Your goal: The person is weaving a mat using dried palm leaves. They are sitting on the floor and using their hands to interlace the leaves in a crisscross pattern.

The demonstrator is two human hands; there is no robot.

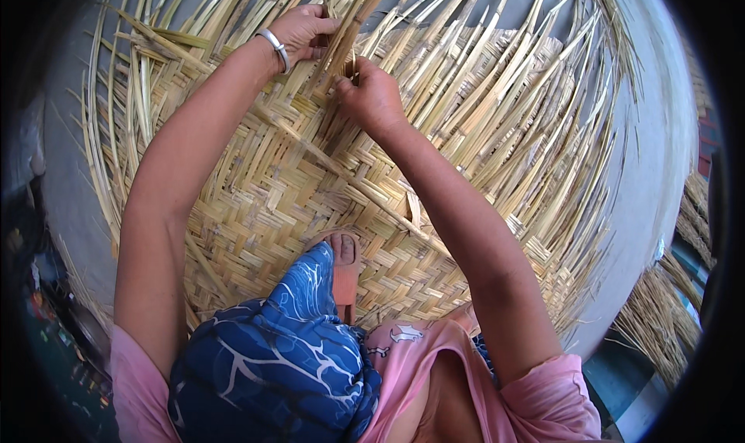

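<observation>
A herringbone-woven mat (pixel 268 175) of pale, flat reed strips lies under my arms, with long loose ends (pixel 497 109) fanning out along its far and right sides. My left hand (pixel 301 33), with a silver bangle at the wrist, is closed at the left of some upright brownish reed strips (pixel 353 31). Just to the right and a little nearer, my right hand (pixel 374 95) is closed with its fingertips pinched on the lower part of these same strips. A long thin reed (pixel 353 180) runs diagonally across the weave below both hands.
My sandalled foot (pixel 344 264) rests on the near part of the mat. Grey floor (pixel 613 233) surrounds it. Bundles of dry stalks (pixel 656 319) lie at the right. Dark clutter (pixel 74 326) sits at the lower left.
</observation>
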